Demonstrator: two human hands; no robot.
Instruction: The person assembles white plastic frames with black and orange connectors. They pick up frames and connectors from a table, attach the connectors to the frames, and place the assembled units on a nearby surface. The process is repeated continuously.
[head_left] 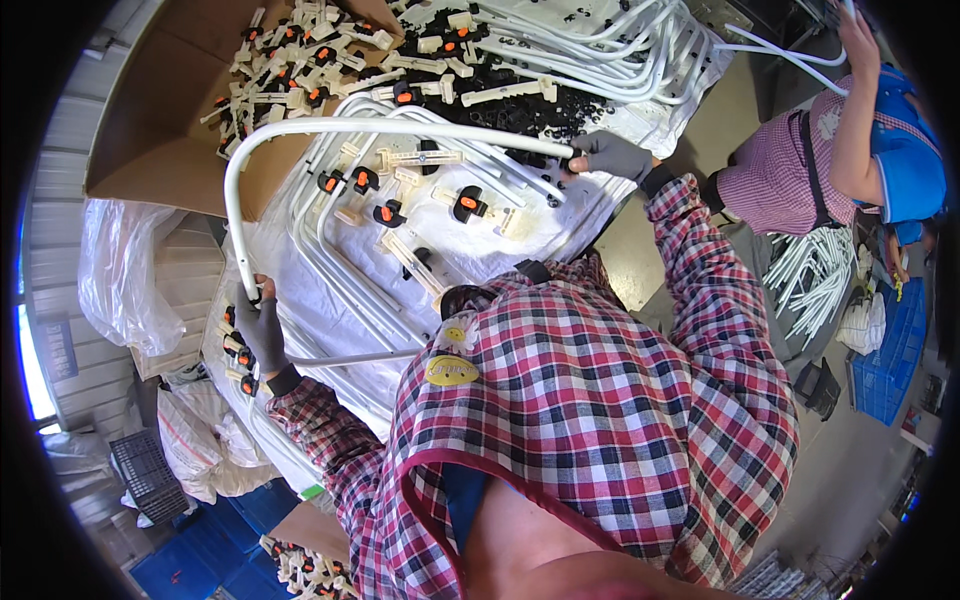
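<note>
A bent white metal tube is held up in front of me, one long side running across and one end bending down. My left hand, in a grey fingerless glove, is closed round its lower end, at a dark tip. My right hand, gloved the same way, pinches the other end, where a small black piece sits. Underneath, more bent white tubes lie stacked on a white-covered table. Among them rest several cream plastic brackets and black clips with orange centres.
A large cardboard box and heaped brackets stand at the far left. Small black parts and more bent tubes lie at the back. On the right, another person holds white tubes; blue crates stand behind.
</note>
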